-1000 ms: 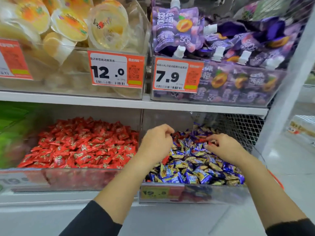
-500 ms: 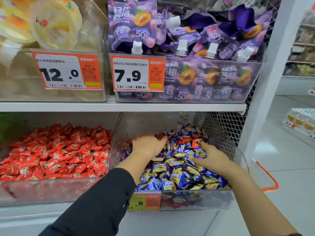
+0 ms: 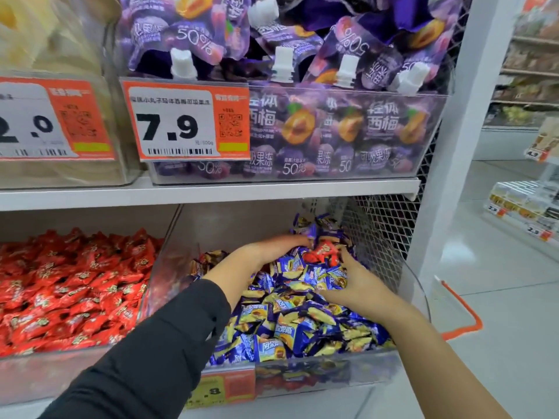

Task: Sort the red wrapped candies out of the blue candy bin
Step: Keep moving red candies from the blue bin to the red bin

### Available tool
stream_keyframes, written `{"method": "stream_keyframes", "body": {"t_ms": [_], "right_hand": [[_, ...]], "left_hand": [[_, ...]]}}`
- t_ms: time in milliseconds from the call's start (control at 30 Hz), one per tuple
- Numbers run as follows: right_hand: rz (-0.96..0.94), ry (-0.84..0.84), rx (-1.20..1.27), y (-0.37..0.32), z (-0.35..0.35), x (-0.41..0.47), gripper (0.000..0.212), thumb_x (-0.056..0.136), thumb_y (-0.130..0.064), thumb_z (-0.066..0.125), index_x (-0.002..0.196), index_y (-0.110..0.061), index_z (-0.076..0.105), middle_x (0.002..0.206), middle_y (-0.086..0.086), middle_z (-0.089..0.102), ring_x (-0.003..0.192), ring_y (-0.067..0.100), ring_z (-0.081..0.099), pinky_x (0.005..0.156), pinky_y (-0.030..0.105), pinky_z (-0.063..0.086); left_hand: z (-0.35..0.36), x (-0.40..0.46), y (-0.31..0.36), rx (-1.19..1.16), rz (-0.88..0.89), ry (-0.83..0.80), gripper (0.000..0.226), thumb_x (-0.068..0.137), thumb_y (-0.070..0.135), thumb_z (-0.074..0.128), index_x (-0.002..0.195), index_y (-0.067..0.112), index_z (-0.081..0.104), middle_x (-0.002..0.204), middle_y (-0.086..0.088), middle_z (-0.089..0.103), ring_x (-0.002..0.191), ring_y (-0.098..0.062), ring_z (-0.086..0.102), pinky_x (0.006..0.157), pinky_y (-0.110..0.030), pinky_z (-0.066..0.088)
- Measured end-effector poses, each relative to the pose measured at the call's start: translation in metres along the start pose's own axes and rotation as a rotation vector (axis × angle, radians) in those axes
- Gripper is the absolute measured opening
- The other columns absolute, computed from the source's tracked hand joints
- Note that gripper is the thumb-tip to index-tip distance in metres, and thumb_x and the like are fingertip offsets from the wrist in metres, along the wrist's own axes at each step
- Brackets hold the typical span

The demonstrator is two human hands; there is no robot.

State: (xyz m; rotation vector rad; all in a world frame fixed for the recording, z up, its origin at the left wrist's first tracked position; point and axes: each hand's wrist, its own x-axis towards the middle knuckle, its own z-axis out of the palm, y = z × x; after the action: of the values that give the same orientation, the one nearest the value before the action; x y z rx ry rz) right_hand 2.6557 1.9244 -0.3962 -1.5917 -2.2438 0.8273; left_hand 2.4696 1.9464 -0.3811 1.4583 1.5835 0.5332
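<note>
A clear bin (image 3: 402, 362) on the lower shelf holds several blue and yellow wrapped candies (image 3: 290, 322). A few red wrapped candies (image 3: 321, 253) lie among them towards the back. My left hand (image 3: 266, 252) reaches over the pile, its fingers stretched flat just left of the red candies. My right hand (image 3: 355, 282) lies on the blue candies, and its fingertips touch the red ones from the right. I see nothing held in either hand. To the left, a second clear bin (image 3: 36, 376) is full of red wrapped candies (image 3: 75, 285).
The upper shelf edge (image 3: 211, 193) hangs low over both bins, carrying purple drink pouches (image 3: 332, 125) and an orange price tag (image 3: 184, 122). Wire mesh (image 3: 381, 225) closes the blue bin's right side. A white post (image 3: 453, 146) and the aisle floor (image 3: 499, 328) lie to the right.
Both hands have pushed further back in the blue bin and closed in on the red candies from either side. The view has moved closer and to the right.
</note>
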Motion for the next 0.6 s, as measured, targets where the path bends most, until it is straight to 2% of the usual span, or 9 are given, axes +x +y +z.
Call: {"method": "stream_keyframes", "body": {"t_ms": [100,167,233,267,400,467,500,533,600], "right_hand": [[0.004,0.017,0.103,-0.004,-0.003,-0.005,0.105,0.083,-0.027,0.072,0.154,-0.022,-0.006,0.149,0.007,0.038,0.112,0.024,0.058,0.079,0.031,0.045],[-0.013,0.023,0.204,-0.006,-0.007,-0.008,0.103,0.081,-0.017,0.073,0.154,-0.022,0.002,0.130,0.003,0.053,0.087,0.011,0.064,0.070,0.026,0.049],[-0.033,0.006,0.206,-0.011,-0.013,-0.011,0.096,0.079,-0.011,0.074,0.153,-0.020,0.014,0.109,-0.004,0.061,0.070,-0.003,0.060,0.061,0.015,0.047],[-0.035,-0.007,0.160,-0.015,-0.017,-0.015,0.091,0.079,-0.008,0.072,0.152,-0.021,0.019,0.105,-0.003,0.062,0.063,-0.002,0.058,0.057,0.015,0.044],[-0.068,-0.003,-0.028,-0.031,-0.020,-0.030,0.084,0.081,-0.006,0.065,0.150,-0.030,0.023,0.131,0.009,0.055,0.073,0.015,0.055,0.065,0.029,0.044],[-0.115,-0.005,-0.077,-0.037,-0.015,-0.038,0.076,0.084,-0.005,0.061,0.148,-0.032,0.030,0.140,0.006,0.051,0.097,0.017,0.061,0.071,0.029,0.046],[-0.138,0.000,-0.103,-0.039,-0.012,-0.042,0.072,0.086,-0.005,0.059,0.147,-0.032,0.033,0.145,0.003,0.047,0.112,0.016,0.058,0.076,0.026,0.045],[-0.152,0.011,-0.113,-0.039,-0.009,-0.046,0.068,0.088,-0.004,0.057,0.146,-0.032,0.035,0.147,0.001,0.045,0.118,0.014,0.056,0.077,0.024,0.046],[-0.156,0.043,-0.098,-0.037,-0.006,-0.052,0.063,0.091,-0.006,0.055,0.145,-0.033,0.036,0.144,0.000,0.047,0.096,0.002,0.060,0.070,0.018,0.049]], "left_hand": [[-0.005,-0.013,0.005,0.038,0.097,-0.045,0.047,0.084,0.058,0.057,0.122,0.030,0.062,0.129,0.009,0.059,0.119,-0.011,0.054,0.108,-0.031,0.034],[-0.004,-0.029,0.010,0.097,0.171,-0.016,0.052,0.078,0.057,0.062,0.121,0.027,0.061,0.118,0.011,0.062,0.109,-0.010,0.058,0.095,-0.025,0.041],[-0.002,-0.044,0.007,0.128,0.224,0.008,0.043,0.084,0.048,0.064,0.119,0.022,0.060,0.108,0.010,0.062,0.098,-0.007,0.058,0.081,-0.017,0.042],[-0.001,-0.053,0.005,0.150,0.238,-0.004,0.037,0.087,0.045,0.063,0.116,0.022,0.060,0.103,0.012,0.061,0.093,-0.005,0.057,0.077,-0.015,0.041],[0.000,-0.087,-0.010,0.347,0.293,0.007,0.061,0.081,0.058,0.064,0.135,0.036,0.046,0.123,0.012,0.051,0.112,-0.010,0.050,0.088,-0.023,0.037],[0.001,-0.107,-0.016,0.341,0.348,0.030,0.069,0.082,0.054,0.066,0.142,0.042,0.034,0.131,0.016,0.043,0.121,-0.006,0.043,0.093,-0.021,0.033],[0.001,-0.115,-0.020,0.321,0.368,0.034,0.074,0.082,0.052,0.067,0.144,0.044,0.029,0.137,0.019,0.040,0.126,-0.003,0.039,0.096,-0.020,0.030],[0.002,-0.122,-0.025,0.315,0.384,0.038,0.079,0.081,0.053,0.067,0.146,0.047,0.023,0.145,0.021,0.035,0.132,-0.002,0.034,0.100,-0.020,0.028],[0.002,-0.132,-0.035,0.294,0.393,0.044,0.086,0.080,0.054,0.068,0.146,0.052,0.013,0.152,0.020,0.027,0.138,-0.003,0.028,0.106,-0.022,0.028]]}}
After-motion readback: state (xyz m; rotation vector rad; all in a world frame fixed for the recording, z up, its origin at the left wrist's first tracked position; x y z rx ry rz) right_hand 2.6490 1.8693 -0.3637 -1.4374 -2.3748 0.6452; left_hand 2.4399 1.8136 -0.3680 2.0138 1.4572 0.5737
